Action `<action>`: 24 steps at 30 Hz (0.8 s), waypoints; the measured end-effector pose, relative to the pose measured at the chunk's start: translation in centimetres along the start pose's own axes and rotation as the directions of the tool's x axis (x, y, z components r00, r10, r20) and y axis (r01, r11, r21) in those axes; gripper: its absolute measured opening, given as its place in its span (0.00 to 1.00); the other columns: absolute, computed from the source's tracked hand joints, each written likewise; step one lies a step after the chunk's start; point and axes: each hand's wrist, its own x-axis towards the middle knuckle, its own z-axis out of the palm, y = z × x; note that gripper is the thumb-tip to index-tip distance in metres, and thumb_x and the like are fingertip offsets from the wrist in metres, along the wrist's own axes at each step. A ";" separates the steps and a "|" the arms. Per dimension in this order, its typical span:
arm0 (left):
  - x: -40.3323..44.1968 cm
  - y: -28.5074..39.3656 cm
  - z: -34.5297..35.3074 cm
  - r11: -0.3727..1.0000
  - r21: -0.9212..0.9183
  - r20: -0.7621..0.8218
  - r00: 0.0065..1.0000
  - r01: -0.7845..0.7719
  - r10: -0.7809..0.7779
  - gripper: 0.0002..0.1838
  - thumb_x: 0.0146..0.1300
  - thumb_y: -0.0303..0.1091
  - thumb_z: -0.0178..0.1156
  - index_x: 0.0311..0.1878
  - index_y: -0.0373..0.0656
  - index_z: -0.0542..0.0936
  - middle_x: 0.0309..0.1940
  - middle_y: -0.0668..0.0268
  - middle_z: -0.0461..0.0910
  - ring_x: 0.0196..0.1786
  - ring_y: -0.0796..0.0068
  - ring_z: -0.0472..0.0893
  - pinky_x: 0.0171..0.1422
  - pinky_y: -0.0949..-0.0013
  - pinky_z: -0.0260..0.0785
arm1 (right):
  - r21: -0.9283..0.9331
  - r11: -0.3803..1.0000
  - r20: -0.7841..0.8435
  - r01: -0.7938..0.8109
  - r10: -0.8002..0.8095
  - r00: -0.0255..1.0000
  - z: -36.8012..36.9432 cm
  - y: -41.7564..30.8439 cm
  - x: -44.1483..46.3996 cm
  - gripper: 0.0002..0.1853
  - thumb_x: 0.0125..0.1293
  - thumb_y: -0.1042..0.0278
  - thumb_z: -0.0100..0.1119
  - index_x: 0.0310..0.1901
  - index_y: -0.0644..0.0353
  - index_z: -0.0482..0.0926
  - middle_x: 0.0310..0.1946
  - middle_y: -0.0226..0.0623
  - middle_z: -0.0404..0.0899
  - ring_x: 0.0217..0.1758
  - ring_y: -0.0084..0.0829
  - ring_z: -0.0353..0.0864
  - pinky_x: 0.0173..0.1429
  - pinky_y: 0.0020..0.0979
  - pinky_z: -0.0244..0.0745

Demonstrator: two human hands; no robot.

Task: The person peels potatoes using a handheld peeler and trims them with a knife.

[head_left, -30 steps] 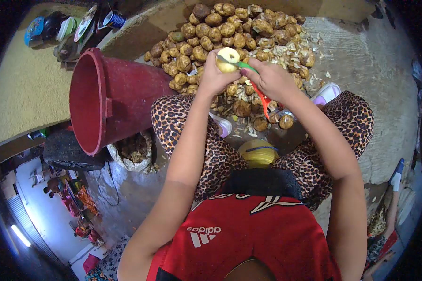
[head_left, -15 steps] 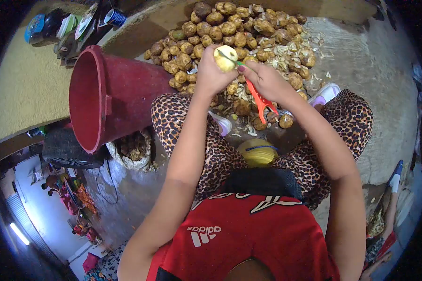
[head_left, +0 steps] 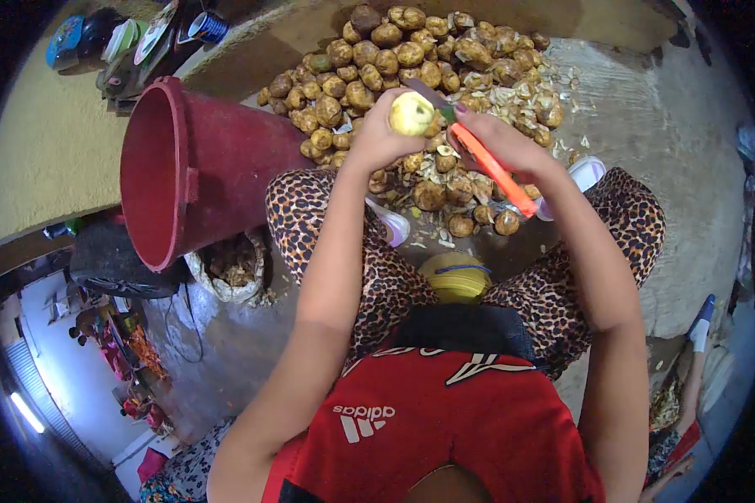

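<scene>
In my left hand (head_left: 376, 142) is a pale, peeled round fruit or tuber (head_left: 411, 114), yellowish with a small dark spot on it; my fingers wrap its left side. My right hand (head_left: 499, 138) is closed round an orange-handled knife (head_left: 493, 168). The knife's dark blade points up and left, just above and beside the peeled piece; whether it touches is hard to tell. Behind and below both hands lies a big heap of brown round produce (head_left: 365, 52) of the same size, with pale peel scraps (head_left: 512, 109) scattered over its right side.
A large red tub (head_left: 226, 142) lies tilted on the left, its mouth facing left. Below it stands a white sack (head_left: 235, 272) with brownish contents. A yellow round object (head_left: 453, 277) sits between my legs. Another person's arm (head_left: 695, 386) shows at the lower right.
The knife has come off the face of the peeled piece; my right hand has shifted right and the handle has swung outward. The peeled piece now shows turned slightly in my left hand.
</scene>
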 end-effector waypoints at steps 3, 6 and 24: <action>-0.3 0.8 -0.4 0.973 -0.214 0.109 0.987 -0.091 0.117 0.35 0.36 0.22 0.67 0.53 0.41 0.68 0.43 0.71 0.73 0.47 0.81 0.72 0.53 0.74 0.66 | 0.208 0.975 0.201 -0.074 0.032 0.979 -0.4 0.0 -0.5 0.28 0.68 0.40 0.30 0.25 0.56 0.67 0.11 0.27 0.62 0.12 0.18 0.58 0.16 0.21 0.52; -0.2 1.1 -0.6 0.960 -0.255 0.174 0.971 -0.118 0.165 0.35 0.36 0.21 0.66 0.55 0.41 0.68 0.45 0.70 0.73 0.47 0.81 0.72 0.53 0.74 0.66 | 0.139 0.989 0.224 -0.040 0.008 0.975 -0.5 0.0 -0.9 0.32 0.67 0.37 0.29 0.22 0.57 0.70 0.11 0.26 0.64 0.13 0.19 0.60 0.18 0.23 0.56; -0.2 1.2 -0.7 0.954 -0.290 0.260 0.954 -0.070 0.149 0.38 0.35 0.17 0.61 0.57 0.43 0.66 0.45 0.70 0.70 0.48 0.80 0.72 0.52 0.75 0.67 | 0.152 0.987 0.246 -0.042 0.003 0.969 0.0 0.0 -2.1 0.31 0.68 0.39 0.28 0.21 0.58 0.66 0.12 0.27 0.61 0.13 0.20 0.59 0.19 0.23 0.56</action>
